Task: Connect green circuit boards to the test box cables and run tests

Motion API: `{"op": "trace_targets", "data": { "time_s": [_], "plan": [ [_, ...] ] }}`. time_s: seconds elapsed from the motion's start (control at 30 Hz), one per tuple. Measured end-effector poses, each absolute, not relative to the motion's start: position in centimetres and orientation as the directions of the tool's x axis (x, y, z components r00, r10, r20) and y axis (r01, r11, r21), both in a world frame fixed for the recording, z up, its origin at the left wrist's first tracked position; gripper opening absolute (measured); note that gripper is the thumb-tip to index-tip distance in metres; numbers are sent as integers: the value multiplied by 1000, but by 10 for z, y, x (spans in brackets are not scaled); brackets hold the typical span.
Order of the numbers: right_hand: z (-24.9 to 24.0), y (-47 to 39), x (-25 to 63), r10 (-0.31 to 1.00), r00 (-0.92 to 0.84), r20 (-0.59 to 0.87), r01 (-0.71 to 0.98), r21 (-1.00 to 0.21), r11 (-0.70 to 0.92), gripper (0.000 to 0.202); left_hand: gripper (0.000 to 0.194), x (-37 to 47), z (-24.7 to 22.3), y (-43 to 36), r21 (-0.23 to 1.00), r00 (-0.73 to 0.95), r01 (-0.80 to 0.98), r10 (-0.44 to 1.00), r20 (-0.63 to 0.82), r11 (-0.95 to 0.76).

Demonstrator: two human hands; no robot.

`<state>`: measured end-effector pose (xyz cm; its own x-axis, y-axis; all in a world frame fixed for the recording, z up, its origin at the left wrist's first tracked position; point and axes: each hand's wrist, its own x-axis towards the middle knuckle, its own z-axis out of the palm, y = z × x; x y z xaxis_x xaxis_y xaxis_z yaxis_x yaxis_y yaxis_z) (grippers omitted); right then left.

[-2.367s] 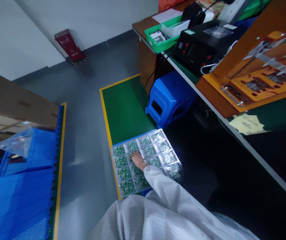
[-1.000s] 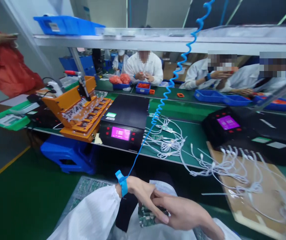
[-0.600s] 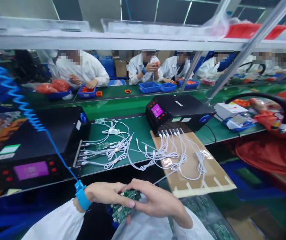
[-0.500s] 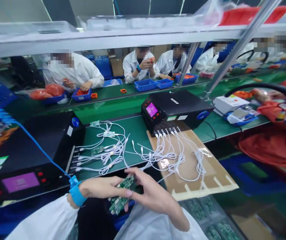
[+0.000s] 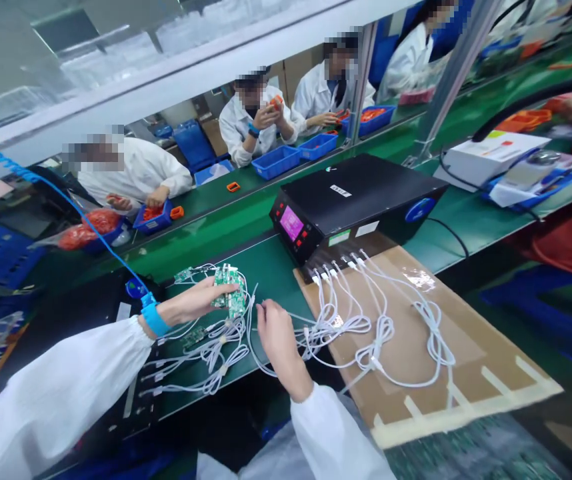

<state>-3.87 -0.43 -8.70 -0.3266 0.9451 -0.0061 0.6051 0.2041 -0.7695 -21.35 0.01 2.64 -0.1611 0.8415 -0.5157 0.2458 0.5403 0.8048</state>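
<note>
Green circuit boards (image 5: 235, 300) are held up in my left hand (image 5: 193, 300), its fingers wrapped round their left side. A blue strap circles that wrist. My right hand (image 5: 277, 333) is just right of the boards, apart from them, fingers pinched together at the end of a white cable; what lies between the fingertips is too small to make out. Bundled white cables (image 5: 339, 323) run from the black device (image 5: 356, 200) with a pink screen. More coiled cables (image 5: 221, 357) lie below the boards, beside another circuit board (image 5: 195, 338).
A second black device (image 5: 86, 353) stands at the left. Brown cardboard (image 5: 416, 353) edged with tape lies at the right. A metal post (image 5: 459, 80) and overhead shelf (image 5: 166, 73) frame the bench. Across it, people in white coats work by blue bins (image 5: 276, 162).
My left hand has lifted the boards up and forward over the cables. My right hand has let go of the boards and moved up to the cable ends. The view has tilted.
</note>
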Motion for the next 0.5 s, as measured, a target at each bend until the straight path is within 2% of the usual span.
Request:
{"op": "trace_targets", "data": {
  "time_s": [0.07,0.17,0.37,0.5],
  "plan": [
    [-79,8,-60,931,-348,-110,720,-667,190,26,44,-222,21,13,827,-90,161,842,-531,539],
    [-74,22,-78,902,-365,-228,801,-571,180,25,46,-239,15,26,859,-104,91,863,-495,503],
    [-79,25,-89,893,-360,-270,852,-484,197,23,38,-261,-5,40,912,-144,-28,901,-410,410],
    [-79,20,-98,890,-348,-296,883,-423,204,29,30,-261,-12,40,908,-138,-56,897,-420,416]
  ]
}}
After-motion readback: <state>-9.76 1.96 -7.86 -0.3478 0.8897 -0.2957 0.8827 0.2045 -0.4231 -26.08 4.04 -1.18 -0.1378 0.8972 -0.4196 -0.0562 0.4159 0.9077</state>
